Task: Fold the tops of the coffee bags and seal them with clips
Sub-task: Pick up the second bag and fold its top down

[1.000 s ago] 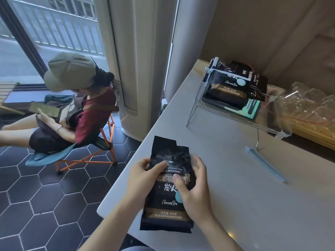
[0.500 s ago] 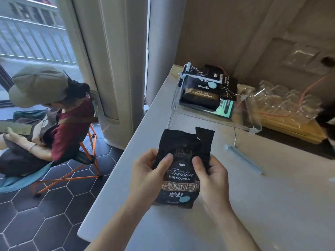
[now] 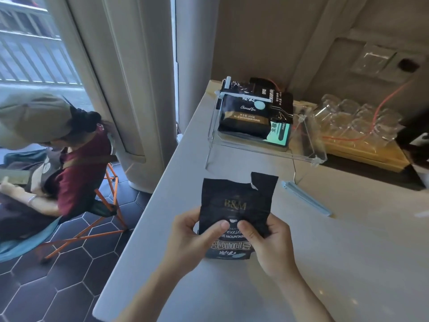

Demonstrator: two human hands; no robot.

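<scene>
A black coffee bag (image 3: 235,201) with gold lettering stands upright on the grey counter (image 3: 348,252), its torn top open and uneven. My left hand (image 3: 190,240) grips its left side and my right hand (image 3: 269,245) its right side, both thumbs pressed on the front. A pale blue sealing clip (image 3: 306,198) lies on the counter to the right of the bag, untouched. Other black coffee bags (image 3: 246,115) lie stacked in a clear acrylic tray (image 3: 308,149) at the back, one with a pale clip across its top.
A wooden tray with several upturned glasses (image 3: 357,122) stands at the back right. The counter's left edge drops to a dark tiled floor, where a person in a cap (image 3: 53,145) sits on an orange folding chair.
The bag has been raised from lying flat to standing upright, and my hands have slid up to its middle. The view has tilted up and right.
</scene>
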